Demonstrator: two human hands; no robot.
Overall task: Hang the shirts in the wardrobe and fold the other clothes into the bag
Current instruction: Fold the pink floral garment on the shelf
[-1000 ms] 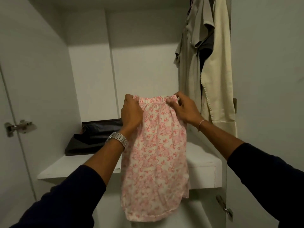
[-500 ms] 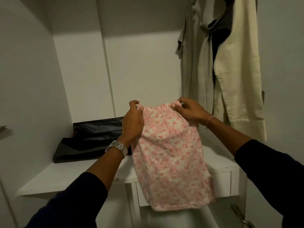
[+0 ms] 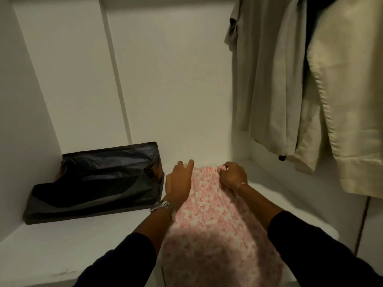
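A pink floral garment [image 3: 211,224] with a gathered waistband lies stretched over the white wardrobe shelf [image 3: 62,245], and its lower part hangs off the front edge. My left hand [image 3: 179,183] holds the left end of the waistband, fingers pointing to the back wall. My right hand [image 3: 232,177] pinches the right end of the waistband. A black bag [image 3: 93,179] lies on the shelf just left of my left hand. Grey-beige shirts [image 3: 267,79] and a cream one [image 3: 352,100] hang at the right.
The white back wall and the left side wall close in the shelf. The hanging shirts reach down to a little above the shelf's right end. A dark cord [image 3: 362,220] runs down at the far right.
Both hands have lowered the pink garment from mid-air down onto the shelf and moved it toward the back. The camera has come closer and tilted down.
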